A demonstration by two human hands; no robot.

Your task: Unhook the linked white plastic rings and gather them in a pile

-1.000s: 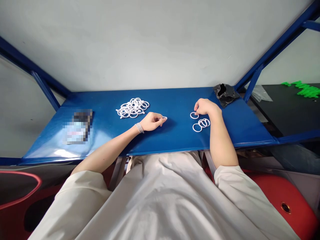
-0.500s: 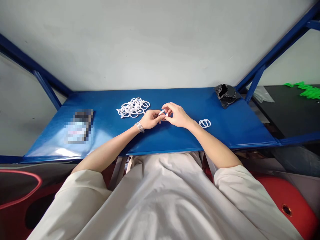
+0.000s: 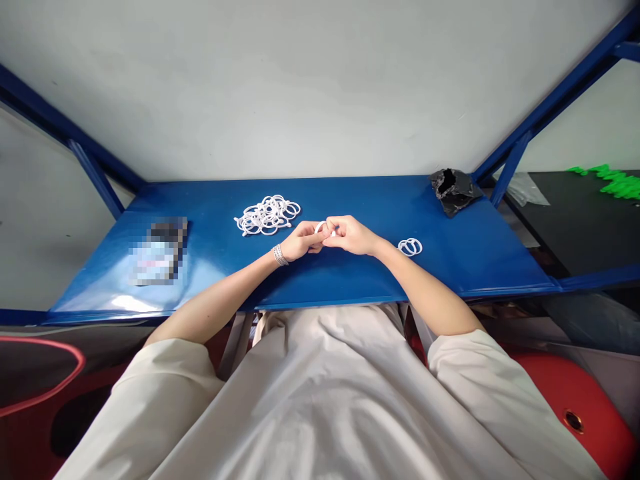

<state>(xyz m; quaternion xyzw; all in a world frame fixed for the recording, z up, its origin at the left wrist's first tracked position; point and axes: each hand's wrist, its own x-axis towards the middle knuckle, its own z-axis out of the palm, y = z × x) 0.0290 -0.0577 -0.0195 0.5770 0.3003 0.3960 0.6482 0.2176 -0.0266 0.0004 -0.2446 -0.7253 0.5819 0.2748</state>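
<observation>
My left hand (image 3: 300, 241) and my right hand (image 3: 350, 235) meet over the middle of the blue table (image 3: 210, 267). Both pinch small white plastic rings (image 3: 324, 229) between their fingertips. How many rings each hand holds is hidden by the fingers. A silver bracelet (image 3: 278, 254) sits on my left wrist. A heap of several loose white rings (image 3: 267, 215) lies just behind my left hand. A small stack of white rings (image 3: 410, 247) rests on the table to the right of my right forearm.
A crumpled black bag (image 3: 453, 189) lies at the table's back right corner. A blurred flat object (image 3: 155, 252) lies at the left. Blue frame bars rise on both sides. Green parts (image 3: 615, 180) lie on a dark table at the far right.
My right hand left the ring pile on the right, carrying rings, and came to meet my left hand at the centre. Fewer rings lie at the right. The fingers have now closed together.
</observation>
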